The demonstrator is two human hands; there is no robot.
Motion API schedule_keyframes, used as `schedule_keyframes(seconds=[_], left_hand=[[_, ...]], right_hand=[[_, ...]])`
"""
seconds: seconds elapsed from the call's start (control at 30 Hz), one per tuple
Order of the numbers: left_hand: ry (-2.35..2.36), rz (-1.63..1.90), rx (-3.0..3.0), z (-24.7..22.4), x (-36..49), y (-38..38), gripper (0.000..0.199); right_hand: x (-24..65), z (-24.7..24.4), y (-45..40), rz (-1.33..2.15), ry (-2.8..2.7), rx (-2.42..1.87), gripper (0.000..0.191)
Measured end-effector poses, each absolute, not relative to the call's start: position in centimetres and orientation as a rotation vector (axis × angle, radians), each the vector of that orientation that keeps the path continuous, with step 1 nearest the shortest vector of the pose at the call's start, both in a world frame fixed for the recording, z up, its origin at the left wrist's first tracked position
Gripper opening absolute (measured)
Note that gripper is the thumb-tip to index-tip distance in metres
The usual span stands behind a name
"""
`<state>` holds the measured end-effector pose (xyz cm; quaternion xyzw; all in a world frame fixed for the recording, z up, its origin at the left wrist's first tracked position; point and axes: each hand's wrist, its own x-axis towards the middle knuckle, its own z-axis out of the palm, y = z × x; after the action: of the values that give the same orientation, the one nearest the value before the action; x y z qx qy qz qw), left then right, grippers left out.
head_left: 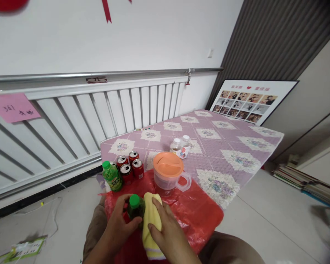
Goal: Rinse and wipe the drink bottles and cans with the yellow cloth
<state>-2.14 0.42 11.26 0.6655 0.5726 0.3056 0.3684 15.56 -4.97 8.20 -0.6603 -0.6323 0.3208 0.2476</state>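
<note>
My left hand (121,223) is wrapped round a dark green bottle (135,208) with a bright green cap, low in the head view. A folded yellow cloth (151,231) is gripped by my right hand (166,223) and pressed against the bottle's right side. Both hands are above a red plastic sheet (192,216) at the near end of the table. Just beyond them stands a clear plastic jug (165,181) with an orange lid and a handle on its right. The lower part of the held bottle is hidden by my fingers and the cloth.
Left of the jug stand a green drink bottle (112,177) and several red cans (126,172). Two small white-capped bottles (180,147) are behind it on the purple patterned tablecloth (214,150). A white radiator (121,106) runs along the wall; a photo board (250,101) leans at the far right.
</note>
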Motion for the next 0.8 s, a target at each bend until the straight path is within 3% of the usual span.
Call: schedule_keyframes(seconds=[0.3,0.5,0.8], left_hand=[[0.948,0.663,1.746,9.0,-4.4,3.2,0.065],[1.143,0.720,1.789,9.9,-3.5,2.5,0.072],[1.398,0.801,1.822,12.2,-2.1,1.1,0.044]], right_hand=[[15.5,6.3,-5.5,0.862,-1.776,-1.965,0.073],[16.7,8.4,-5.1,0.762,-1.681,-1.896,0.067],[15.6,10.6,-4.3,0.817,-1.619,-1.621,0.071]])
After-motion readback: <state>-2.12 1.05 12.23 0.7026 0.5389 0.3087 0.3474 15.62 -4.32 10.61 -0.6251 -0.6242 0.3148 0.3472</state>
